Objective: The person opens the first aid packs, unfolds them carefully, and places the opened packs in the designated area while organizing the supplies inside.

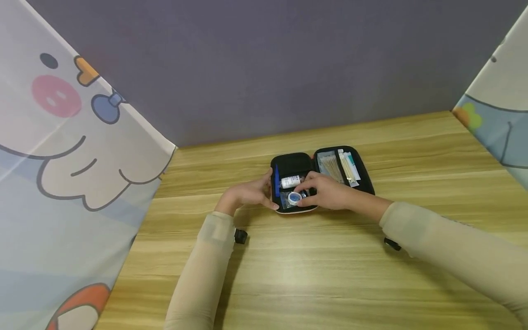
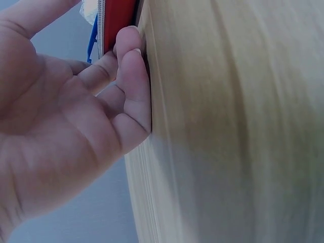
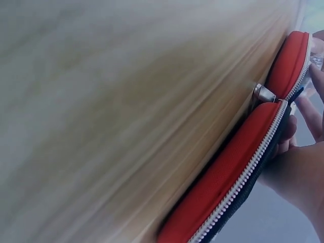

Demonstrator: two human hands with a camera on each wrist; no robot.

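Observation:
An unzipped first-aid case (image 1: pixel 294 162), black inside, lies spread on the wooden table. My left hand (image 1: pixel 250 192) holds its left end, thumb at the near corner and fingers along the side. In the left wrist view, bent fingers press against the red zippered shell (image 2: pixel 117 23). Over the left half, my right hand (image 1: pixel 332 192) pinches a round white tape roll (image 1: pixel 294 198) with a blue middle between thumb and fingers. A white bottle (image 1: pixel 290 182) and blue tweezers (image 1: pixel 277 181) lie beside it. The right wrist view shows mostly the red shell (image 3: pixel 228 162); the roll is hidden there.
The case's right half holds cotton swabs (image 1: pixel 331 167) in a bag and slim white packets (image 1: pixel 349 168). A grey partition (image 1: pixel 288 68) rises behind the table (image 1: pixel 288 270). Cartoon-printed sheets (image 1: pixel 24 201) hang at both sides. A metal zipper pull (image 3: pixel 263 93) sticks out near the hinge.

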